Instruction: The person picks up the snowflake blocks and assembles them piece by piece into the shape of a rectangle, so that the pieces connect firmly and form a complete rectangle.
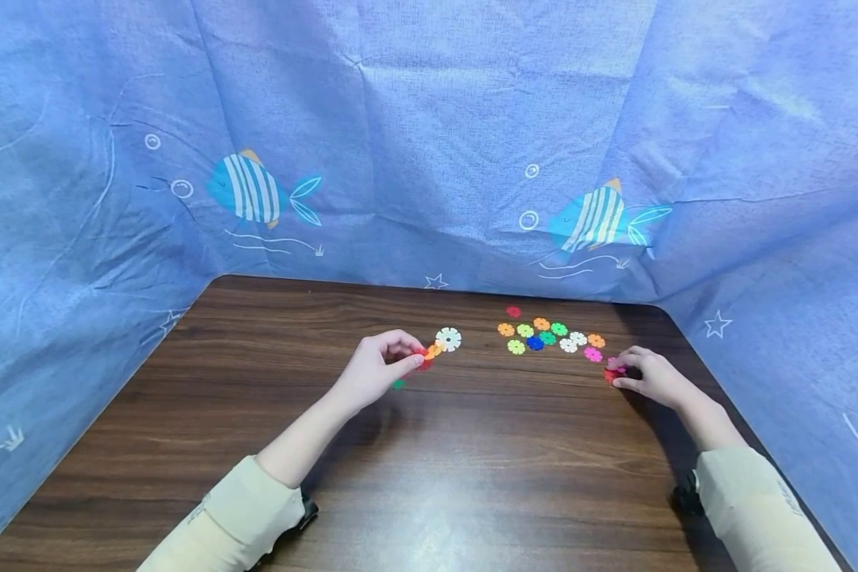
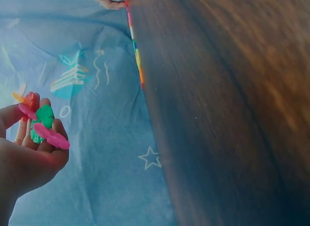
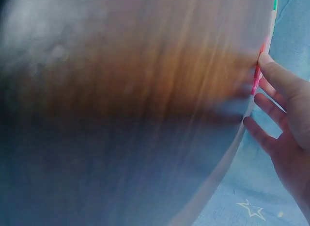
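My left hand [image 1: 372, 370] grips a joined string of notched plastic flower discs above the table. A white flower disc [image 1: 449, 339] sticks out beyond the fingertips, beside an orange disc [image 1: 435, 349] and a red one. In the left wrist view a green disc [image 2: 44, 115] and a pink disc [image 2: 51, 137] of the string lie over the curled fingers. At the right, my right hand [image 1: 653, 376] reaches down to the tabletop, its thumb and finger around a red flower disc [image 1: 610, 376]. Against that one lies a pink flower disc [image 1: 612, 365], partly hidden by the fingers.
Several loose flower discs lie spread at the back of the brown wooden table [image 1: 472, 461], among them a blue disc [image 1: 535, 343], a yellow-green disc [image 1: 516, 347] and another pink disc [image 1: 593, 354]. A blue fish-print cloth [image 1: 429, 159] hangs around the table's back and sides.
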Demonstrator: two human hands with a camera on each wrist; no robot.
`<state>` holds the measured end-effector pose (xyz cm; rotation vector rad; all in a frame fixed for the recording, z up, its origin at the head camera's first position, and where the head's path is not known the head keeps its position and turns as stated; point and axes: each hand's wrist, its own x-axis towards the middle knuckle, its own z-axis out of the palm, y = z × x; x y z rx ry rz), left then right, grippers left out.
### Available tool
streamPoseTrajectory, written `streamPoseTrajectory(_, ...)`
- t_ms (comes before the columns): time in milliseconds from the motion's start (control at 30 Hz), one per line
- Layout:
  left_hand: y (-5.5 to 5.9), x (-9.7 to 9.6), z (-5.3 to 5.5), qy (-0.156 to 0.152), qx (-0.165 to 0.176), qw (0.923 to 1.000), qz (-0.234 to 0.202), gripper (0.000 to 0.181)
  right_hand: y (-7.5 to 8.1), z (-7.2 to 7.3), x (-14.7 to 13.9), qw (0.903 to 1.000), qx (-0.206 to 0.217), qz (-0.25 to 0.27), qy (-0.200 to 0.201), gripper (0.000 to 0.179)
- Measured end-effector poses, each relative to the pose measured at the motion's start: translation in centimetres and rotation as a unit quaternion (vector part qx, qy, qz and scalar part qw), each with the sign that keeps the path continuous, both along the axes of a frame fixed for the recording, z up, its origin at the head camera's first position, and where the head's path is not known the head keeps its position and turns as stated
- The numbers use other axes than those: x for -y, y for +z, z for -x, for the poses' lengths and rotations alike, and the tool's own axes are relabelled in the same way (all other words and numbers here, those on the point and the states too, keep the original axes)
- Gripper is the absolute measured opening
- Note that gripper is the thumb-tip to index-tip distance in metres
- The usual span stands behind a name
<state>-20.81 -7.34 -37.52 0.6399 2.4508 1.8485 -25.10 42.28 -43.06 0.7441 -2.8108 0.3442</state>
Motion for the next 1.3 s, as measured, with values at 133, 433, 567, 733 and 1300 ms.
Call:
streamPoseTrajectory(133, 0.2, 0.0, 0.0, -0.010, 0.016, 0.9998, -0.011, 0.013, 0.2, 0.0, 0.1, 0.9998, 0.019, -0.002, -0.008, 0.025)
streamPoseTrajectory(433, 2.9, 0.0, -1.9, -0.024, 0.039, 0.9984, -0.033, 0.014, 0.1, 0.2, 0.3, 0.9997, -0.009, 0.005, 0.023, 0.021)
streamPoseTrajectory(567, 2.7, -0.1, -2.0, -0.024, 0.032, 0.9989, -0.026, 0.014, 0.3, 0.2, 0.7, 0.9992, -0.013, 0.007, 0.037, 0.022)
streamPoseTrajectory(733, 1.6, -0.1, -1.2, -0.022, 0.036, 0.9988, -0.025, 0.015, 0.6, 0.5, 1.1, 0.9989, -0.001, 0.013, 0.045, 0.030)
streamPoseTrajectory(1300, 0.4, 0.1, -0.3, -0.028, 0.025, 0.9984, -0.043, 0.019, 1.4, 0.1, 2.6, 0.9974, 0.009, 0.070, 0.013, 0.031)
